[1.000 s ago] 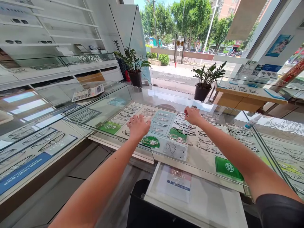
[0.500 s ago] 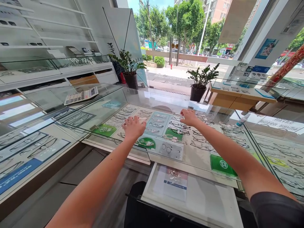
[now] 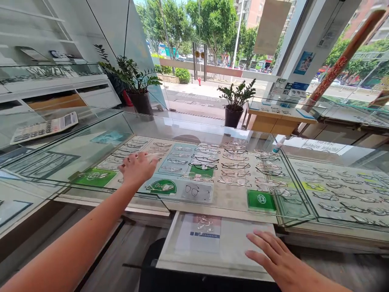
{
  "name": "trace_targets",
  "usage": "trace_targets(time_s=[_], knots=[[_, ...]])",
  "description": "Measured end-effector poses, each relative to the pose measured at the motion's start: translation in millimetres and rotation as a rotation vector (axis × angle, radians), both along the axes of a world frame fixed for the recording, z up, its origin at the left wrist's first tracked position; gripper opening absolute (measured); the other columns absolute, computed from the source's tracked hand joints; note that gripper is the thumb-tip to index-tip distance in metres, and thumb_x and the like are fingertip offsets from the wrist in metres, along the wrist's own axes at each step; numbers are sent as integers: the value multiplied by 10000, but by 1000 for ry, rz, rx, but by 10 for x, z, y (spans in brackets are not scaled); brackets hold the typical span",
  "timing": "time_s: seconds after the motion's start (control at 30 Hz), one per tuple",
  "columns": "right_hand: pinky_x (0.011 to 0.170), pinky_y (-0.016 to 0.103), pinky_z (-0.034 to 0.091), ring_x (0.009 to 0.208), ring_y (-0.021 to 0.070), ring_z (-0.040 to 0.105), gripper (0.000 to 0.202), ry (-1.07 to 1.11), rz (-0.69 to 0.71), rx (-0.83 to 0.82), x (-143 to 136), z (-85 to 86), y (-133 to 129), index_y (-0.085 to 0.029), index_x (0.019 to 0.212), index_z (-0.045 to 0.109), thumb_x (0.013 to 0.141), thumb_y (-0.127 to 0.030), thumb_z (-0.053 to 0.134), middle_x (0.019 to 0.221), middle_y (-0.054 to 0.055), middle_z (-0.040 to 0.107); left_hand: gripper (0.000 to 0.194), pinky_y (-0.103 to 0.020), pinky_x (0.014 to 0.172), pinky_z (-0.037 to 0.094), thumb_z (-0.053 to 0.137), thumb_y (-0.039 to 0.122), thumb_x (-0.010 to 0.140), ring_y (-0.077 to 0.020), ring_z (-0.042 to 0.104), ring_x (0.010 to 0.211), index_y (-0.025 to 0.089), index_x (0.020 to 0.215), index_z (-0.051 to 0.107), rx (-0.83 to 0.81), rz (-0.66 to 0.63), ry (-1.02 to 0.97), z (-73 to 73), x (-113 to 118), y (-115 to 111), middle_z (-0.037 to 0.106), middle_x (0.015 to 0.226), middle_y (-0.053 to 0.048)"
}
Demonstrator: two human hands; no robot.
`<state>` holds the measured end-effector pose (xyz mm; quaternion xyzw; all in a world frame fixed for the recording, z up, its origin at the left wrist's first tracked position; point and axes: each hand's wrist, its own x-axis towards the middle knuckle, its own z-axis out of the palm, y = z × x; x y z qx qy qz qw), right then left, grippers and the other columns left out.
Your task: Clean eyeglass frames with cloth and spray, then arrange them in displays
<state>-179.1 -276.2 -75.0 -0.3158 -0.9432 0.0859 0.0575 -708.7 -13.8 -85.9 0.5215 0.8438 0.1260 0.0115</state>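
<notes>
My left hand [image 3: 138, 168] is over the glass display counter [image 3: 164, 205], above the left rows of eyeglasses. Its fingers are curled round a small white object [image 3: 154, 156]; only a pale end shows past the thumb side, and its kind is unclear. My right hand [image 3: 273, 253] hovers at the right side of the pulled-out white drawer [image 3: 240, 243], fingers spread, holding nothing. In the drawer lies a printed sheet [image 3: 199, 243] with a small clear plastic packet [image 3: 205, 224] on it. Under the glass are several rows of eyeglasses [image 3: 235, 166].
A spray bottle [image 3: 278, 144] stands on the glass at the right. A calculator [image 3: 45, 127] lies on the counter at left. Green cards [image 3: 261, 200] sit among the frames. Two potted plants [image 3: 234, 115] stand beyond the counter, before a large window.
My right hand has come back from the far part of the counter to above the drawer, fingers now spread. My left hand stays over the glass with the white object. The view has turned right.
</notes>
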Motion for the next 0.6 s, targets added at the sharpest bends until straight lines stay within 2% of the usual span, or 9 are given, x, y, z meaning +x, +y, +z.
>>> trace_targets(time_s=[0.03,0.07,0.13,0.2,0.27,0.33,0.47,0.6], knots=[[1155,457,551,1492,313,610,943,-22,-71,97,177,-189,-168,-444,1764,292,930,-299,707,1687,37,588,707,-676,1237,320,372,634,1025,-488,396,1527,162,1528,530,-7,7,6,10,-1,8,423,1661,-283],[1135,479,557,1465,335,633,961,-51,-147,172,331,-357,-301,-432,1779,264,934,-341,711,1675,54,599,715,-674,1237,320,362,635,1029,-490,399,1527,153,1531,526,-14,18,16,21,2,16,425,1660,-290],[1132,540,540,1474,398,614,996,-80,-311,285,560,-606,-478,-378,1798,245,933,-514,720,1703,85,561,736,-662,1235,326,327,635,1037,-491,401,1535,134,1540,518,-32,47,38,42,14,29,429,1661,-309],[1177,593,485,1507,448,565,1085,-66,-504,369,682,-731,-564,-355,1807,220,904,-677,727,1735,94,519,754,-649,1235,335,303,632,1038,-490,402,1546,123,1554,510,-50,60,46,55,29,36,426,1675,-317],[1239,623,412,1536,476,518,1181,-37,-660,405,723,-771,-580,-349,1811,182,864,-788,735,1741,102,507,785,-636,1245,335,284,640,1035,-481,392,1565,126,1599,469,-44,67,40,60,44,36,410,1704,-310],[1285,643,346,1553,496,486,1259,-16,-739,404,733,-776,-547,-324,1813,144,831,-858,724,1728,138,510,851,-633,1269,316,279,662,1024,-479,339,1608,119,1671,375,-8,82,34,62,61,30,359,1747,-307],[1307,676,287,1551,521,468,1281,20,-810,446,854,-789,-412,-250,1812,107,851,-886,668,1693,218,512,952,-649,1312,251,274,701,1010,-483,191,1682,99,1745,209,66,104,33,86,105,-6,212,1818,-302],[1312,693,266,1602,514,408,1236,1,-861,445,1164,-793,-220,-235,1812,100,891,-876,617,1752,217,436,988,-646,1338,200,212,735,1003,-467,102,1712,106,1762,149,62,90,4,97,125,-43,109,1852,-275]])
